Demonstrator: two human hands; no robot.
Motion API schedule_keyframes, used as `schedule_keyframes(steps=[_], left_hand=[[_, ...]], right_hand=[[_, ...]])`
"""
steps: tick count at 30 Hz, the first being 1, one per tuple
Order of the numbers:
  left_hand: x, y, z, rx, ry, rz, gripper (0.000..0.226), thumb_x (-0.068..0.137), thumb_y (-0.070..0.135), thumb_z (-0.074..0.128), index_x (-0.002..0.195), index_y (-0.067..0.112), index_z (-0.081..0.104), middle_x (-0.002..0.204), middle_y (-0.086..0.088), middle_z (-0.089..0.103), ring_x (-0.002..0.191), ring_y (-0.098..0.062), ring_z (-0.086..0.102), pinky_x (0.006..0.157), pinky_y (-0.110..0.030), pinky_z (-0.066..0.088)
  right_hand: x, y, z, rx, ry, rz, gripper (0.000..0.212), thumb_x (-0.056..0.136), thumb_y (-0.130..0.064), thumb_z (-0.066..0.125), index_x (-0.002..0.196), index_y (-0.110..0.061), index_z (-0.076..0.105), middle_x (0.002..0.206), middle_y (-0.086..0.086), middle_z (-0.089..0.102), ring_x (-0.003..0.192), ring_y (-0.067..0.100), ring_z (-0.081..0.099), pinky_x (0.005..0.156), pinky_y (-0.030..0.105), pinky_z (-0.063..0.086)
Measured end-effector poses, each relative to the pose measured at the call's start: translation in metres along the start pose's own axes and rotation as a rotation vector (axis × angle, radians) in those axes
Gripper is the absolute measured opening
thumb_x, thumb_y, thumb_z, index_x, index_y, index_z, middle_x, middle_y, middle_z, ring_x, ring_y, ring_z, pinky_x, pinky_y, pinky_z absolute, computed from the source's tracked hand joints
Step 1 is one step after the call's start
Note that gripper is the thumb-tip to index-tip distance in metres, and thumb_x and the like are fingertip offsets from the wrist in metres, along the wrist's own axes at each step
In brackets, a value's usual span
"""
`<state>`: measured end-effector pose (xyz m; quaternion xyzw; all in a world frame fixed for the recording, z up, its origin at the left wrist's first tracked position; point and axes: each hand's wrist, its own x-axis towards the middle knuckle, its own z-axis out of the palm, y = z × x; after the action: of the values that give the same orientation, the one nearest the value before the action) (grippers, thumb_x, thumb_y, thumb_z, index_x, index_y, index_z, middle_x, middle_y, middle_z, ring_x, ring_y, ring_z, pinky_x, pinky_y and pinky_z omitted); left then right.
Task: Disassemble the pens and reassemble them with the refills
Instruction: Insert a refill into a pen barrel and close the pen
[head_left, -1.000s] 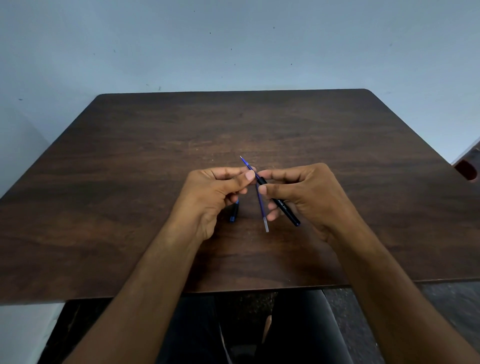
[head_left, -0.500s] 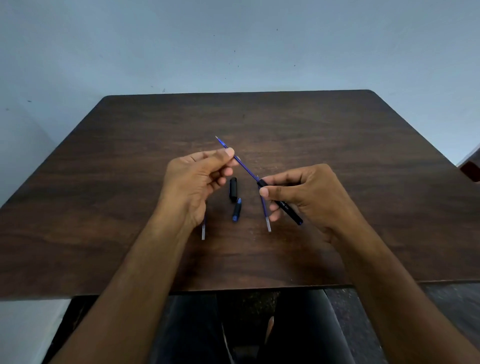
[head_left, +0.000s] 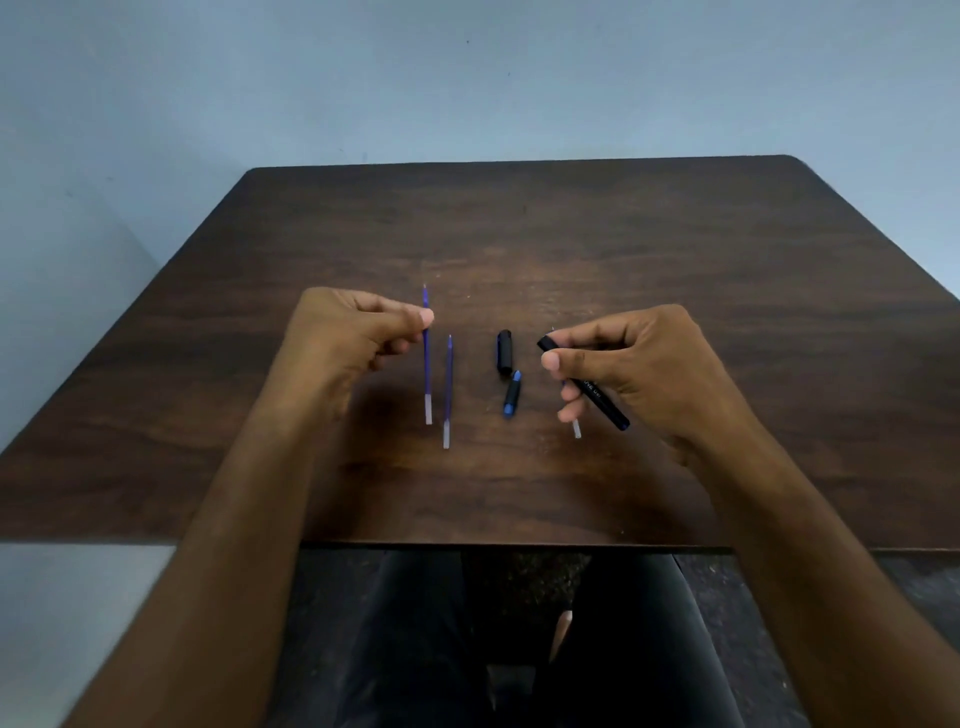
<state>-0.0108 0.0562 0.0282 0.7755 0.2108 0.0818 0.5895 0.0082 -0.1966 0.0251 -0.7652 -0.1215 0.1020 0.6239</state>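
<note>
Both forearms reach forward, well apart. The left hand (head_left: 348, 332) pinches with thumb and forefinger; the right hand (head_left: 634, 364) curls closed, its lower fingers (head_left: 571, 410) seemingly loose.

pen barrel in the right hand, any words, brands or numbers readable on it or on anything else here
Pen barrel in the right hand: a short line of pale print runs along its side, too small and blurred to read.
Refill in the left hand, refill on the table, black cap, blue-tipped piece: no text visible.
</note>
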Motion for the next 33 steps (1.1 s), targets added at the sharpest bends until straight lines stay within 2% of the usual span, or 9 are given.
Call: schedule_keyframes(steps=[2,5,9,11,16,25,29,33], left_hand=[[0.001,-0.008,0.003,0.133,0.027,-0.012,0.008,0.073,0.018,0.086,0.071,0.015,0.079,0.057,0.002,0.071,0.05,-0.004,0.058,0.05,-0.016,0.045],[0.004,-0.016,0.01,0.275,0.064,-0.056,0.014,0.069,0.026,0.089,0.065,0.018,0.079,0.059,0.0,0.073,0.052,-0.007,0.065,0.056,-0.02,0.049],[0.011,-0.016,0.018,0.412,0.112,-0.082,0.019,0.064,0.035,0.092,0.059,0.024,0.077,0.062,0.008,0.074,0.067,-0.007,0.07,0.068,-0.026,0.057],[0.011,-0.015,0.021,0.453,0.114,-0.066,0.019,0.065,0.034,0.092,0.058,0.024,0.077,0.066,0.007,0.074,0.069,-0.008,0.07,0.067,-0.026,0.057],[0.007,-0.015,0.025,0.495,0.109,-0.033,0.016,0.07,0.033,0.089,0.069,0.026,0.074,0.076,0.007,0.072,0.076,-0.005,0.066,0.069,-0.029,0.056],[0.005,-0.014,0.026,0.489,0.115,-0.033,0.02,0.068,0.037,0.089,0.067,0.026,0.072,0.069,0.009,0.068,0.071,-0.003,0.063,0.052,-0.02,0.04],[0.004,-0.017,0.029,0.481,0.141,-0.009,0.027,0.069,0.046,0.086,0.065,0.025,0.071,0.067,0.009,0.07,0.069,-0.003,0.065,0.053,-0.021,0.043],[0.002,-0.015,0.036,0.516,0.112,-0.004,0.03,0.068,0.049,0.086,0.068,0.029,0.064,0.071,0.009,0.064,0.07,-0.003,0.06,0.053,-0.021,0.04]], right_hand=[[0.001,-0.002,0.005,0.02,-0.018,-0.01,0.016,0.081,-0.004,0.081,0.096,0.0,0.078,0.065,0.01,0.075,0.053,0.02,0.07,0.055,0.035,0.064],[0.003,-0.004,0.01,0.043,-0.035,-0.01,0.015,0.081,-0.003,0.08,0.095,0.001,0.077,0.065,0.009,0.076,0.055,0.02,0.071,0.054,0.034,0.063],[0.006,-0.001,0.011,0.025,-0.035,-0.004,0.018,0.081,-0.004,0.08,0.098,0.002,0.077,0.071,0.011,0.077,0.06,0.024,0.072,0.059,0.043,0.065],[0.006,0.0,0.011,0.011,-0.036,-0.01,0.016,0.08,-0.006,0.081,0.095,-0.001,0.078,0.073,0.012,0.078,0.061,0.025,0.073,0.06,0.044,0.065],[0.008,0.005,0.006,-0.008,-0.015,-0.013,0.016,0.077,-0.01,0.085,0.091,-0.005,0.079,0.074,0.013,0.078,0.062,0.028,0.075,0.064,0.048,0.064],[0.009,0.008,0.004,-0.002,-0.007,-0.01,0.019,0.078,-0.01,0.084,0.096,-0.003,0.078,0.075,0.018,0.077,0.063,0.03,0.075,0.065,0.05,0.064],[0.008,0.008,0.004,-0.005,-0.015,-0.018,0.018,0.079,-0.009,0.083,0.096,-0.004,0.078,0.075,0.014,0.078,0.063,0.029,0.075,0.064,0.05,0.065],[0.008,0.008,0.002,-0.002,-0.013,-0.012,0.018,0.079,-0.01,0.083,0.095,-0.004,0.078,0.075,0.017,0.077,0.063,0.03,0.075,0.065,0.05,0.064]])
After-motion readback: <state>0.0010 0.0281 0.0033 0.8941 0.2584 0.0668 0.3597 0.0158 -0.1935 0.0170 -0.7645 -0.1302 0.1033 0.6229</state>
